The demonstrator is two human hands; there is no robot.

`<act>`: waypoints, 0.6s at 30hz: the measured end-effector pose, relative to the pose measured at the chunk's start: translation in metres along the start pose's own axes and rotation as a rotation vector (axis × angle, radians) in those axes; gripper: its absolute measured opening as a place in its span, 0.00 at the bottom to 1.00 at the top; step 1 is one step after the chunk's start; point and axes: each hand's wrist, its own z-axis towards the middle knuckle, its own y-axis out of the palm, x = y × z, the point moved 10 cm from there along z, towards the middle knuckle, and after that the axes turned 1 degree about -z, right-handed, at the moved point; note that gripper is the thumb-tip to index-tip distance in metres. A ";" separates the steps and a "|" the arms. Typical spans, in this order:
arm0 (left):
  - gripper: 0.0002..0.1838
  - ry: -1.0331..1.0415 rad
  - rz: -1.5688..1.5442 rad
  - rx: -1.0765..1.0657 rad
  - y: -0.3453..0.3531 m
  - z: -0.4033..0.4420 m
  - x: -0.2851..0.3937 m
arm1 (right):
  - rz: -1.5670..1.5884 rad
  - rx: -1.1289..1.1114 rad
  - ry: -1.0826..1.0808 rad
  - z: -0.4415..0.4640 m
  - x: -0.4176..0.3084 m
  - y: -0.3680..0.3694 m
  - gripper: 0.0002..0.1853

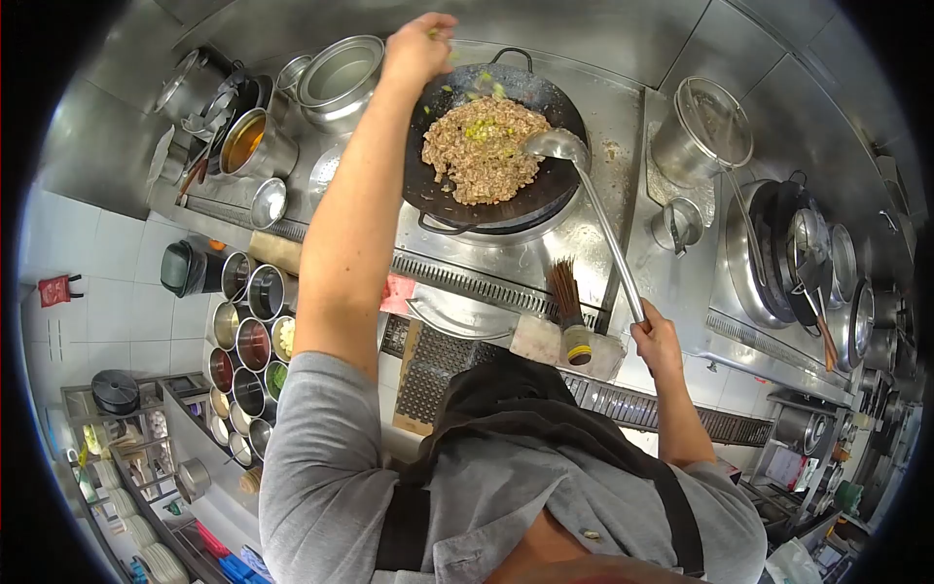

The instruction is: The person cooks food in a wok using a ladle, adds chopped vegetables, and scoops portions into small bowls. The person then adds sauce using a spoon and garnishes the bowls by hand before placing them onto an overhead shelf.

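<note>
A dark wok (569, 114) sits on the stove, filled in its middle with a heap of browned fried rice or minced food (486, 161). Over the wok's far left rim, my left hand (423, 47) is loosely closed, with chopped scallion (434, 34) at its fingers. Green bits are scattered below it and on top of the heap. My right hand (658, 341) grips the long handle of a steel ladle (557, 146). The ladle's bowl rests at the right side of the food, inside the wok.
Left of the wok stand a lidded pot (341, 83) and a pot of amber liquid (258, 141). Several ingredient tins (255, 343) crowd the lower left. A bristle brush (569, 311) lies at the stove's front edge. On the right are a strainer pot (702, 131) and stacked pans (778, 253).
</note>
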 end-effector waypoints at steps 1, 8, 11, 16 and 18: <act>0.15 -0.004 0.002 0.002 0.004 0.002 -0.004 | -0.001 -0.005 0.000 -0.001 -0.004 0.003 0.24; 0.14 0.159 0.465 0.154 -0.012 -0.003 -0.014 | 0.214 -0.004 0.051 -0.005 -0.016 0.007 0.27; 0.13 0.086 0.195 0.262 -0.033 -0.017 0.001 | 0.207 0.002 0.034 -0.002 -0.018 0.004 0.27; 0.16 0.025 -0.041 0.202 -0.083 -0.011 -0.034 | 0.249 0.006 0.050 0.007 -0.015 0.004 0.25; 0.14 0.023 -0.114 0.164 -0.096 -0.076 -0.016 | 0.184 -0.010 0.026 0.011 -0.031 0.003 0.23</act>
